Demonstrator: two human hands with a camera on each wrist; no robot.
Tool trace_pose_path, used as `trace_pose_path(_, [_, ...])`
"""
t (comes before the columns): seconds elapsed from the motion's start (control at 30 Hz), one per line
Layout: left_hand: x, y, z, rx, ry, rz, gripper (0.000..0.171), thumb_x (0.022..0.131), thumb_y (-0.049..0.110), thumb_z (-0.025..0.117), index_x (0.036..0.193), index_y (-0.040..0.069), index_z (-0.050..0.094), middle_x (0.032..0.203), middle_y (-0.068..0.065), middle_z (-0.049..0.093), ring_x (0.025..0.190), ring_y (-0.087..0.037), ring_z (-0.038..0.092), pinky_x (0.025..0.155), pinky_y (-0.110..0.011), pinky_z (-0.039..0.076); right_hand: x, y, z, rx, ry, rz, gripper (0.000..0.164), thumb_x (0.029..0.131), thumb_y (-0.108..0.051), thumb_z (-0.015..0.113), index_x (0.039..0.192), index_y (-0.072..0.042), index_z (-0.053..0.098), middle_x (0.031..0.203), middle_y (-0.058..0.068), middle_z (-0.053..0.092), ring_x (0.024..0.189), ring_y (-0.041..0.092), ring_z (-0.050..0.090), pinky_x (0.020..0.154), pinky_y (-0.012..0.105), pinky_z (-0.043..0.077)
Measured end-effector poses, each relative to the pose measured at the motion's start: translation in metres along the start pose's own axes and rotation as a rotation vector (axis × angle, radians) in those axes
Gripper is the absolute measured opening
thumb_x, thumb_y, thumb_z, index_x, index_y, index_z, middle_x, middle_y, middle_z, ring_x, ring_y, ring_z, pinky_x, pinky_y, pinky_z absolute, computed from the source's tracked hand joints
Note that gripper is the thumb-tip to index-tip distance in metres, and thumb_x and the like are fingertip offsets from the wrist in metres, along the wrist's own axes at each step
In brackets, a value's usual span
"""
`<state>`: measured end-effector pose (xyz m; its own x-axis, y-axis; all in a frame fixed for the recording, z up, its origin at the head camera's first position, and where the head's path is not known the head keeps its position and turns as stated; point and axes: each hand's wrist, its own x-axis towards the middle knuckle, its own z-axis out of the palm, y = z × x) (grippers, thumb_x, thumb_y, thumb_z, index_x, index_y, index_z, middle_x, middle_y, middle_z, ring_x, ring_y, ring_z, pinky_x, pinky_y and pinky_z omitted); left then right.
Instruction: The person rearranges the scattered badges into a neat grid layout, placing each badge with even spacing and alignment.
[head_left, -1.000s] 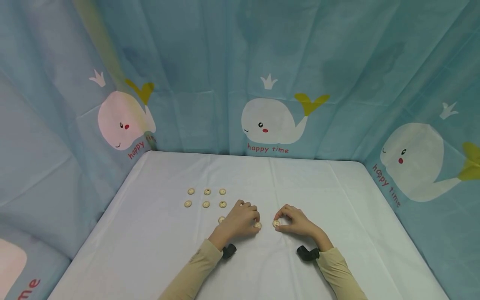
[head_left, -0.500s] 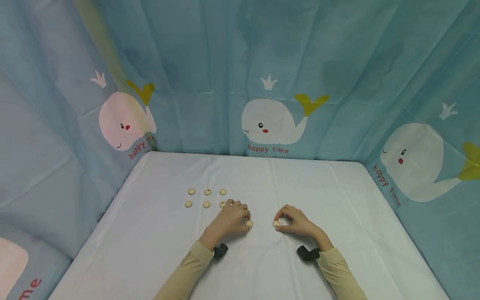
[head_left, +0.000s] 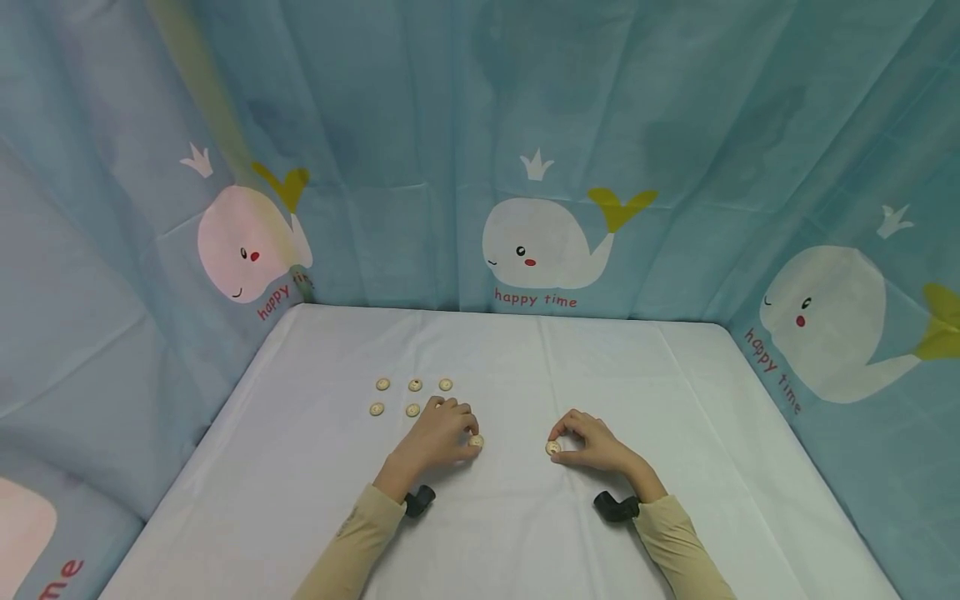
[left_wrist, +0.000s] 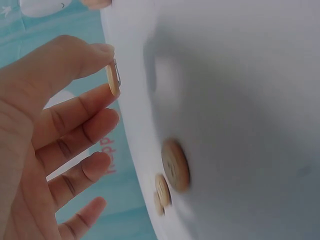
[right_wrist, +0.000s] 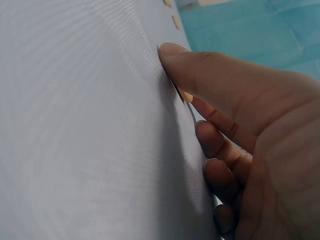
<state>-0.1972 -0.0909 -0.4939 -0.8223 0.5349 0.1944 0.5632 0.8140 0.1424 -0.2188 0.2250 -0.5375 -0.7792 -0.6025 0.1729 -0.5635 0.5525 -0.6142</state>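
Observation:
My left hand [head_left: 437,435] pinches a round pale wooden button [head_left: 476,442] between thumb and fingers, just right of the rows of buttons. In the left wrist view that held button [left_wrist: 112,80] is edge-on, raised off the cloth, with a thin metal wire or pin on one face. To the right, my right hand [head_left: 596,444] has its thumb and forefinger round the edges of another wooden button [head_left: 552,447], low at the tablecloth. The right wrist view shows only a sliver of this button [right_wrist: 186,95] behind the thumb.
Several similar buttons lie in rows on the white-clothed table [head_left: 525,533], such as a far-row button [head_left: 415,385] and a nearer-row button [head_left: 412,410]. My left hand covers part of this group. A blue whale-print curtain [head_left: 390,233] stands behind the table and along its sides.
The left hand has moved left with its pinched button, towards the rows, and now covers more of the buttons there. The right hand and its button have stayed in place.

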Motion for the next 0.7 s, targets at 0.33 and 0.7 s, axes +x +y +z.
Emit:
trace_pose_path(0.33, [-0.013, -0.017, -0.009, -0.014, 0.012, -0.06, 0.015, 0.075, 0.035, 0.069, 0.083, 0.022, 0.07, 0.079, 0.011, 0.059, 0.077, -0.01, 0.049, 0.093, -0.045, 0.035, 0.001, 0.001, 0.0, 0.002, -0.012, 0.02, 0.026, 0.075, -0.039, 0.075, 0.095, -0.03, 0.061, 0.097, -0.014, 0.054, 0.087, 0.008, 0.046, 0.077, 0.035, 0.028])
trace_pose_path(0.7, [-0.029, -0.039, -0.012, 0.043, 0.029, -0.068, 0.014, 0.074, 0.038, 0.071, 0.079, 0.025, 0.068, 0.078, 0.014, 0.058, 0.079, -0.009, 0.052, 0.091, -0.045, 0.037, 0.001, 0.002, 0.0, -0.015, -0.014, 0.021, 0.027, 0.075, -0.04, 0.074, 0.096, -0.03, 0.061, 0.096, -0.014, 0.054, 0.086, 0.008, 0.045, 0.077, 0.035, 0.028])
